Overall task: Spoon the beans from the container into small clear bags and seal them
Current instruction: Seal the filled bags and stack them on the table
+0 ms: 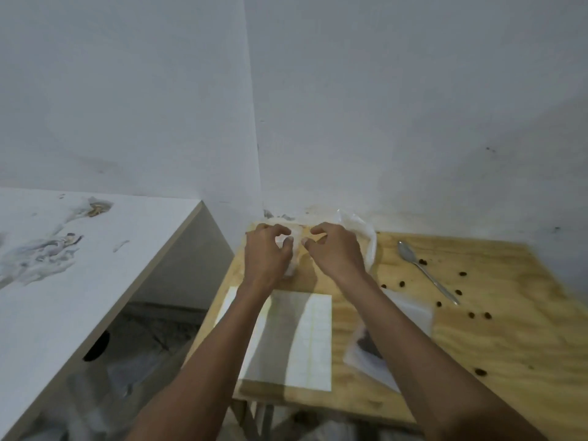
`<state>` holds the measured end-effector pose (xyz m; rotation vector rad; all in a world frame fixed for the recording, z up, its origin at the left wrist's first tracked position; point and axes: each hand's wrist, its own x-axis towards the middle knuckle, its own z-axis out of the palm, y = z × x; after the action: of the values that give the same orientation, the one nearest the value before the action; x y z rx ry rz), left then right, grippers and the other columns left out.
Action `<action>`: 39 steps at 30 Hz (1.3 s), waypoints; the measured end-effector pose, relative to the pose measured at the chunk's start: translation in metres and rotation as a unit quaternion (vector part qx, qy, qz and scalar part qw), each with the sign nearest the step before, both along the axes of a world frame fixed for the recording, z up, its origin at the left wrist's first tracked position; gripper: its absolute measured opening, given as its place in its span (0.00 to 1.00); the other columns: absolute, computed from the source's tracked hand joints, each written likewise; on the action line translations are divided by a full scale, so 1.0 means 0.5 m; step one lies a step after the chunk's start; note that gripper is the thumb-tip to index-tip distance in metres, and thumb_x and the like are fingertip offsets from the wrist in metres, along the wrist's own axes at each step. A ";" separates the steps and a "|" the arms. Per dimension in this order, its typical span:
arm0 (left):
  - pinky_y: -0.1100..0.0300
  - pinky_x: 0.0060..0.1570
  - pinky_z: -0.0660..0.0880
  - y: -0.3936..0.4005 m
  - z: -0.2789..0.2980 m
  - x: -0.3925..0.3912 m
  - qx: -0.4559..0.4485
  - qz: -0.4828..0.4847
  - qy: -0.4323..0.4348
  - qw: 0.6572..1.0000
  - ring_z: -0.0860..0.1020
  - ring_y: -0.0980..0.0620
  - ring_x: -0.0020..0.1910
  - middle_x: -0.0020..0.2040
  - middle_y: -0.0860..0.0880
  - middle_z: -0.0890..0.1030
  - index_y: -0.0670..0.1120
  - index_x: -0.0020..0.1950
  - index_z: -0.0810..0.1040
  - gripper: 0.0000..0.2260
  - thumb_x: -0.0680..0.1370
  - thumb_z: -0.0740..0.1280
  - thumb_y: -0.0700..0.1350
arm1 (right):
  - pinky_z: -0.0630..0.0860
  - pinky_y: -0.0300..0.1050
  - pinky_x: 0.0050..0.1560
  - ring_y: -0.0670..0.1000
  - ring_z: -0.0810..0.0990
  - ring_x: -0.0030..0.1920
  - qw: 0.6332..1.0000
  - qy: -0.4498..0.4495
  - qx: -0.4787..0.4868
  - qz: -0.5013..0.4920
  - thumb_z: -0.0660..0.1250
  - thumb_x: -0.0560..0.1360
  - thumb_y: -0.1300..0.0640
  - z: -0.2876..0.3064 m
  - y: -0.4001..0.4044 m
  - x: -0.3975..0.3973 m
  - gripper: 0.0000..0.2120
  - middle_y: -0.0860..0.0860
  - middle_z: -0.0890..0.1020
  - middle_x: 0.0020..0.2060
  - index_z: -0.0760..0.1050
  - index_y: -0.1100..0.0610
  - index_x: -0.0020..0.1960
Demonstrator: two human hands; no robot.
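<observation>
Both hands up at the far edge of the table, fiddling with a clear bag.

Left hand (265, 253) sits mid-frame, fingers curled, pinching the bag (294, 249); right hand (334, 253) is just beside it, thumb and forefinger pinched together, though I can't tell if it has plastic. Right of them, a spoon (426, 270) lies diagonally, bowl toward the wall, handle toward lower right, beans (471, 315) scattered around it. Plywood table (509, 345) against a white wall (413, 106); a white counter (79, 281) is at left.

Single head-worn wide-angle view, looking forward and down along both forearms onto the plywood worktop (477, 329) from close range; wall corner (254, 122) fills the upper half.
</observation>
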<state>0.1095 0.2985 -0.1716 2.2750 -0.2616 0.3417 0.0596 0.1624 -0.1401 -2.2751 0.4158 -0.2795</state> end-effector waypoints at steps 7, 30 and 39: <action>0.55 0.51 0.79 -0.110 0.046 -0.183 0.073 -0.130 0.112 0.982 0.83 0.48 0.48 0.51 0.47 0.84 0.47 0.55 0.84 0.09 0.78 0.73 0.50 | 0.75 0.43 0.36 0.54 0.82 0.39 0.993 0.034 -0.045 -0.107 0.69 0.76 0.55 0.038 -0.139 -0.218 0.06 0.50 0.84 0.39 0.77 0.53 0.41; 0.63 0.30 0.72 -0.150 0.034 -0.333 -0.220 -0.145 0.261 0.929 0.81 0.49 0.39 0.45 0.42 0.85 0.41 0.53 0.84 0.10 0.74 0.72 0.32 | 0.74 0.44 0.40 0.53 0.80 0.46 0.984 0.012 0.011 -0.180 0.73 0.74 0.56 -0.015 -0.145 -0.350 0.03 0.51 0.83 0.53 0.83 0.52 0.48; 0.56 0.42 0.77 -0.037 0.078 -0.279 -0.409 -0.192 0.246 0.858 0.82 0.47 0.44 0.48 0.43 0.84 0.48 0.59 0.82 0.14 0.75 0.73 0.37 | 0.80 0.40 0.38 0.47 0.82 0.40 0.933 -0.166 0.313 -0.062 0.71 0.77 0.66 0.054 -0.096 -0.300 0.11 0.51 0.83 0.48 0.83 0.52 0.53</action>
<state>-0.0302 0.2802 -0.1328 1.3496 -0.2331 -0.3042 -0.0906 0.1145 -0.1130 -1.5456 0.4003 -0.5063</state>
